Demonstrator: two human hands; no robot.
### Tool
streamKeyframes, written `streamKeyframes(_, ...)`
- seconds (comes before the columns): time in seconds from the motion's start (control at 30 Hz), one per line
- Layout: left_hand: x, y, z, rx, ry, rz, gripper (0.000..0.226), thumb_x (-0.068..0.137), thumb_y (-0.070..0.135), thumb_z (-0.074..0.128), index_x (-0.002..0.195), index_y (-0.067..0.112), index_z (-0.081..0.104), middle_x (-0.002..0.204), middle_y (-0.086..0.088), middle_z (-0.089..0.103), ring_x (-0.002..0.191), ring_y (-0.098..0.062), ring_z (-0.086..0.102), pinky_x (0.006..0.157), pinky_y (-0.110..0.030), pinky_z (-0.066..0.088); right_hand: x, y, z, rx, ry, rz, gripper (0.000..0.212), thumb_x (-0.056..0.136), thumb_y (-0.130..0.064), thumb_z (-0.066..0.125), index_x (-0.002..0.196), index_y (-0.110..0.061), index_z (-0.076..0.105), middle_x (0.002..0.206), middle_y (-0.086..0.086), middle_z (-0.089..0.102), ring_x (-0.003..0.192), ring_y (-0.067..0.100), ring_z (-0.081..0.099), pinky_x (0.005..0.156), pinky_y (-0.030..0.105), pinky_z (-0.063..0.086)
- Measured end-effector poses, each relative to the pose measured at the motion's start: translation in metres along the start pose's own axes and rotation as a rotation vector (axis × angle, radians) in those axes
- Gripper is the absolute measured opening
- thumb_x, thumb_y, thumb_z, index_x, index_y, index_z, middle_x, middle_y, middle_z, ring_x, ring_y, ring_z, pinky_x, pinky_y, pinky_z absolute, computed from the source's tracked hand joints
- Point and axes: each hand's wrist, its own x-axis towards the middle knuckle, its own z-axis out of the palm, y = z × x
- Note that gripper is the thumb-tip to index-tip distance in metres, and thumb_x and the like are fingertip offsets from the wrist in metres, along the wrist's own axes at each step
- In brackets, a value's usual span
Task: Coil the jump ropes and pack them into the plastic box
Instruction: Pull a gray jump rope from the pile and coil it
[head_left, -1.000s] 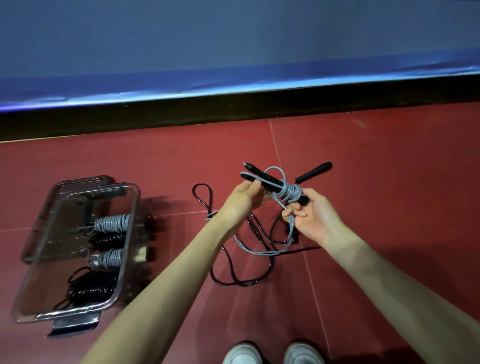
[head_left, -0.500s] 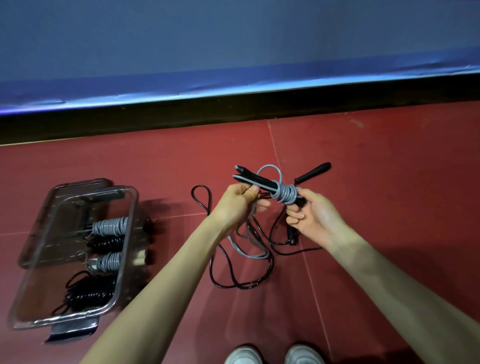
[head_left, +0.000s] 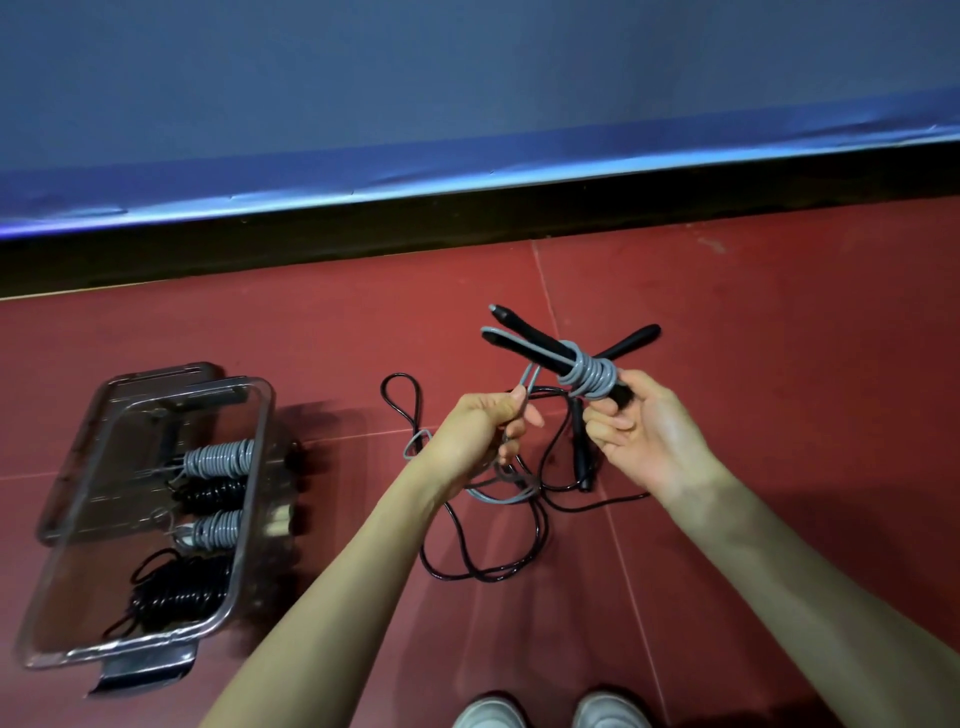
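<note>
Right hand (head_left: 647, 434): fingers curled round the two black handles (head_left: 535, 345) of the grey jump rope (head_left: 592, 379), gripping them just below a band of grey turns wound tight about both handles. Handles lying side by side, tips pointing up and to the left, held clear of the floor.

Left hand (head_left: 480, 428): fingers closed on the free length of the grey cord — thumb and forefinger pinching it where it runs up toward the wound band. Remaining grey cord hanging from the fist in a slack loop, reaching down to the red floor (head_left: 779, 364) between the forearms; one small grey bend showing left of the wrist.

Black jump rope (head_left: 483, 566) loose on the floor beneath both hands, uncoiled, sprawled in several loops. One black handle (head_left: 634, 340) lying past the right hand, the other (head_left: 581, 447) just under it (partly hidden by the fingers).

Clear plastic box (head_left: 249, 499) on the floor well to the left, open. Inside: two grey coiled ropes (head_left: 221, 457) and two black coiled ropes (head_left: 176, 597), laid crosswise in alternating order — grey, black, grey, black from far end to near. Clear lid (head_left: 93, 415) lying beneath or behind the box's far end; cannot tell which.

White shoe toes (head_left: 550, 712) at the bottom edge. Dark skirting (head_left: 311, 244) and blue wall padding (head_left: 467, 104) beyond the floor.
</note>
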Motion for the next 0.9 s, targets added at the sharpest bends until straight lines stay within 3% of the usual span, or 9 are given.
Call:
streamKeyframes(0.13,-0.001,0.003,0.0,0.088,-0.023,0.024,0.04,0.104,0.028,0.037,0.072,0.009,0.053,0.05,0.008,0.031,0.043,-0.009,0.033,0.051,-0.026,0.025,0.001,0.0,-0.001,0.058,0.028,-0.028,0.022,0.096,-0.014,0.041,0.076,-0.008,0.048,0.053,0.002,0.035,0.036,0.005,0.024,0.035,0.016,0.017)
streamKeyframes(0.3,-0.002,0.001,0.002,0.25,-0.013,0.042,0.036,0.105,0.026,0.034,0.082,0.009,0.054,0.053,0.008,0.026,0.047,-0.009,0.025,0.05,-0.023,0.025,0.006,-0.003,0.001,0.113,0.109,-0.071,0.026,0.097,-0.01,0.038,0.072,-0.009,0.045,0.052,0.003,0.036,0.039,0.008,0.024,0.036,0.017,0.019)
streamKeyframes(0.47,0.002,-0.007,-0.021,0.454,0.008,0.003,0.038,0.104,0.026,0.038,0.076,0.01,0.056,0.051,0.005,0.039,0.049,-0.012,0.048,0.064,-0.031,0.042,0.015,-0.007,-0.003,0.104,0.146,-0.113,0.027,0.095,-0.008,0.034,0.069,-0.01,0.042,0.05,0.002,0.035,0.036,0.008,0.022,0.04,0.018,0.017)
streamKeyframes(0.6,0.002,-0.001,-0.021,0.39,-0.012,-0.068,0.038,0.105,0.02,0.035,0.073,0.008,0.053,0.046,0.008,0.032,0.041,-0.008,0.032,0.048,-0.022,0.031,0.023,-0.003,-0.006,0.121,0.2,-0.086,0.027,0.096,-0.012,0.034,0.07,-0.011,0.043,0.051,0.001,0.035,0.035,0.009,0.021,0.047,0.02,0.025)
streamKeyframes(0.7,0.002,0.0,0.0,0.307,-0.079,-0.15,0.037,0.103,0.015,0.031,0.075,0.008,0.055,0.046,0.005,0.034,0.039,-0.01,0.031,0.046,-0.021,0.026,0.03,0.001,-0.005,0.099,0.236,-0.038,0.029,0.098,-0.02,0.037,0.072,-0.014,0.047,0.053,-0.002,0.035,0.036,0.01,0.024,0.075,0.037,0.043)
streamKeyframes(0.77,0.003,-0.003,0.013,0.281,-0.149,-0.206,0.04,0.103,0.018,0.029,0.075,0.008,0.057,0.049,0.001,0.043,0.042,-0.013,0.041,0.049,-0.023,0.033,0.031,0.003,-0.004,0.098,0.22,-0.03,0.029,0.099,-0.022,0.036,0.072,-0.015,0.047,0.054,-0.003,0.033,0.039,0.01,0.023,0.086,0.055,0.042)
streamKeyframes(0.83,0.003,-0.004,0.022,0.191,-0.208,-0.284,0.045,0.105,0.024,0.028,0.076,0.007,0.057,0.053,-0.002,0.05,0.046,-0.015,0.051,0.055,-0.025,0.045,0.032,0.005,-0.003,0.173,0.18,-0.051,0.03,0.099,-0.019,0.035,0.072,-0.014,0.046,0.055,-0.002,0.032,0.045,0.011,0.021,0.081,0.063,0.044)
streamKeyframes(0.9,0.002,-0.005,0.025,0.124,-0.252,-0.33,0.048,0.105,0.029,0.027,0.078,0.005,0.058,0.056,-0.004,0.054,0.052,-0.016,0.058,0.065,-0.026,0.053,0.032,0.005,-0.001,0.296,0.142,-0.061,0.029,0.099,-0.017,0.035,0.073,-0.011,0.045,0.055,0.0,0.032,0.047,0.011,0.02,0.075,0.059,0.049)
